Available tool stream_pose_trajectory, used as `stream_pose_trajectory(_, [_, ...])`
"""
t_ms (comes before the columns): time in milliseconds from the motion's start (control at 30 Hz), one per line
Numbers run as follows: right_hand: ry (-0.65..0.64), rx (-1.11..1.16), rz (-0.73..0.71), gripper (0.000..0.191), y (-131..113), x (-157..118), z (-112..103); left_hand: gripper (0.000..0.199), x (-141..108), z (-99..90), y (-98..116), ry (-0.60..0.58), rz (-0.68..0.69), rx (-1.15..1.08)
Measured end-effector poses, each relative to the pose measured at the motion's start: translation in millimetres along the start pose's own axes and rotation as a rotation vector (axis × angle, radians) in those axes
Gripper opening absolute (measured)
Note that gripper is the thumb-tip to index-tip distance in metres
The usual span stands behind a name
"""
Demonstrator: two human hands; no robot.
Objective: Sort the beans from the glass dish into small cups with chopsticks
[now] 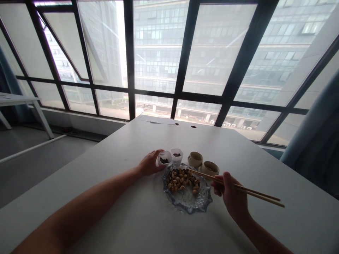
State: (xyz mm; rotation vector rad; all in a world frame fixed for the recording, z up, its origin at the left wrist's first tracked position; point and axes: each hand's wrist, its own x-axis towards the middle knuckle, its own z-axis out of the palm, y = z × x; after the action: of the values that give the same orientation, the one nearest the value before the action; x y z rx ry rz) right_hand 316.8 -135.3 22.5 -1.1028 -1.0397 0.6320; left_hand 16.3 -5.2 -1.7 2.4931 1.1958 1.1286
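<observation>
My left hand (150, 163) is wrapped around a small translucent plastic cup (160, 160) with dark seeds in its bottom. In my right hand (233, 194) is a pair of wooden chopsticks (249, 190), their tips over the nuts. Beneath them a clear glass dish (196, 204) with a scalloped rim holds a heap of pistachio-like nuts (180, 180) and darker seeds, mostly on its left and far side. Whether the tips grip a piece is too small to tell. A second plastic cup (177, 159) with some dark pieces stands right of the held one.
Two beige ceramic cups (195, 159) stand behind the dish; the nearer-right cup (210, 168) has some pieces inside. Paper sheets (156, 120) lie at the far end of the white table (119, 211). Large windows rise beyond, with a blue curtain (315, 141) at right.
</observation>
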Motion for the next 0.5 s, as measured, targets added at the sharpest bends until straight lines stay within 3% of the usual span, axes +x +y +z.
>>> stream_pose_trajectory(200, [-0.499,-0.519,-0.857,0.022,-19.2,-14.8,-25.4,0.068,1.2,-0.4,2.9,-0.014,-0.005,0.002])
stream_pose_trajectory(267, [-0.565,-0.582,-1.107,0.02,-23.1,-19.6,-34.0,0.068,1.5,-0.3,2.7,-0.018,-0.007,0.0])
stream_pose_trajectory(367, [-0.577,-0.616,-1.231,0.025,-26.7,-24.5,-42.8,0.07,1.0,0.2,0.8,-0.009,-0.014,-0.004])
stream_pose_trajectory(500, [-0.588,-0.61,-1.226,0.025,-30.2,-28.4,-43.9,0.07,-0.1,-0.3,-1.6,-0.018,-0.032,-0.021])
